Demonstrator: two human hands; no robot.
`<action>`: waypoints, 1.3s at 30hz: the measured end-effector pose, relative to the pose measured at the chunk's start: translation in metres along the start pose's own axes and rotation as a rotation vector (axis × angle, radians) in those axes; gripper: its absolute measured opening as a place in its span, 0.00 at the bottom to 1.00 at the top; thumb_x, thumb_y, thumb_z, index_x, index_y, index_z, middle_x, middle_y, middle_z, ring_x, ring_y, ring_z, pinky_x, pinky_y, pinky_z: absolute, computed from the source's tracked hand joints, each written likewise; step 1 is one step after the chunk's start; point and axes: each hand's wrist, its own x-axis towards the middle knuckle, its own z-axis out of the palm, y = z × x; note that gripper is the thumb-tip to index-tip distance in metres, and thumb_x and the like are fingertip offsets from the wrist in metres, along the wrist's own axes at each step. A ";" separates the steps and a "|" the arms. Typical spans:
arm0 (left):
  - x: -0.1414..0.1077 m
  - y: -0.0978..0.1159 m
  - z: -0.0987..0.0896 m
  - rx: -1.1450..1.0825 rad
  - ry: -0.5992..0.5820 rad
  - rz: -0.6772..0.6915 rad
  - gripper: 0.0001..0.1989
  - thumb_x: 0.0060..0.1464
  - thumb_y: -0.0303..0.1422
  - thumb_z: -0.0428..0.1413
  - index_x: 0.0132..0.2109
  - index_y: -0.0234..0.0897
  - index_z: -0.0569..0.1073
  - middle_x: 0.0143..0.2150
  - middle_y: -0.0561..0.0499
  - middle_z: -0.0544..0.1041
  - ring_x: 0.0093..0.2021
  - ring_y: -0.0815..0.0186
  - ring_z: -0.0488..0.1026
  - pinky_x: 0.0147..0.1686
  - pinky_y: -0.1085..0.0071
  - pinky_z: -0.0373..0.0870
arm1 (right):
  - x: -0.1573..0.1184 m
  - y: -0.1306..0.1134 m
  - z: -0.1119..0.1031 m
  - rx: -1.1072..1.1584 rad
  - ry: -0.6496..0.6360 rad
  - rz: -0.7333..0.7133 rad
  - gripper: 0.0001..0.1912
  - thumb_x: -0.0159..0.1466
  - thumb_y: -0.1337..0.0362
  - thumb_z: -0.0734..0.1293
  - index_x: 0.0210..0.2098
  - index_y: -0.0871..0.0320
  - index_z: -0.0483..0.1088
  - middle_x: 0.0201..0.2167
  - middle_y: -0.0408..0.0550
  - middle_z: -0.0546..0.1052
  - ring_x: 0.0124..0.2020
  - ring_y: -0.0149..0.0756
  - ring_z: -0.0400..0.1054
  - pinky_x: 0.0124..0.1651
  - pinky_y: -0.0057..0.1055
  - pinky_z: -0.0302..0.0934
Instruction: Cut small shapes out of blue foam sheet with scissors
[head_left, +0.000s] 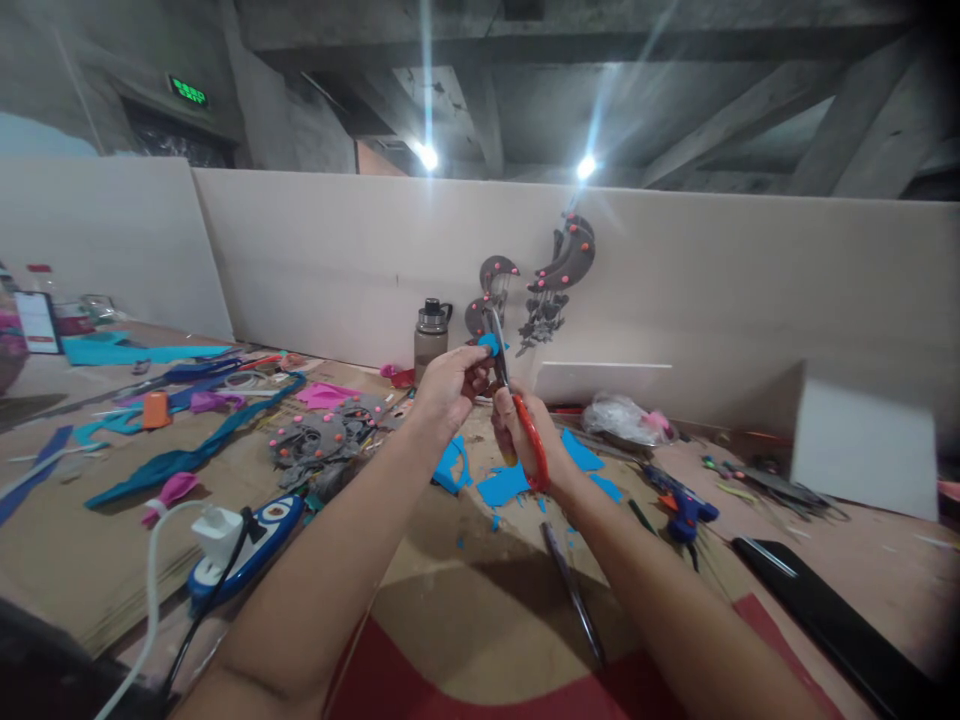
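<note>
My left hand [451, 385] pinches a small blue round piece [488, 343], raised above the table. In my right hand [517, 430] is a pair of scissors with red handles [531, 445], fingers closed around them. The blades point upward and lie right beside the blue piece; whether they touch it is too small to tell. Below my hands, blue sheet scraps [504, 486] and tiny offcuts are scattered on the table. A pen [574, 590] lies between my forearms.
A power strip [247, 550] with a white plug sits at left, near grey moon-shaped pieces [319, 437]. A bottle [431, 335] stands at the back. On the right are a blue glue gun [686, 510] and a long black object [817, 610]. Moon-shaped ornaments [574, 255] hang on the white partition.
</note>
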 end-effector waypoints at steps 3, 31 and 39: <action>0.001 0.003 -0.001 0.012 -0.011 -0.020 0.05 0.41 0.23 0.60 0.24 0.30 0.70 0.19 0.54 0.69 0.19 0.77 0.62 0.20 0.81 0.57 | -0.001 -0.004 0.000 0.042 0.004 0.002 0.26 0.61 0.37 0.61 0.33 0.54 0.56 0.19 0.34 0.55 0.15 0.24 0.49 0.16 0.24 0.48; 0.001 0.033 -0.018 0.318 -0.189 0.030 0.11 0.33 0.29 0.66 0.21 0.32 0.69 0.20 0.55 0.67 0.20 0.77 0.60 0.22 0.78 0.58 | -0.003 -0.018 -0.014 0.127 -0.201 0.121 0.23 0.62 0.40 0.63 0.35 0.54 0.58 0.22 0.34 0.53 0.17 0.22 0.45 0.17 0.22 0.43; -0.002 0.017 -0.007 0.176 -0.164 0.028 0.12 0.35 0.28 0.66 0.21 0.32 0.68 0.18 0.56 0.67 0.20 0.78 0.61 0.21 0.81 0.56 | -0.005 -0.012 -0.002 0.145 -0.083 0.043 0.24 0.62 0.39 0.62 0.35 0.54 0.58 0.20 0.34 0.52 0.16 0.23 0.46 0.17 0.24 0.44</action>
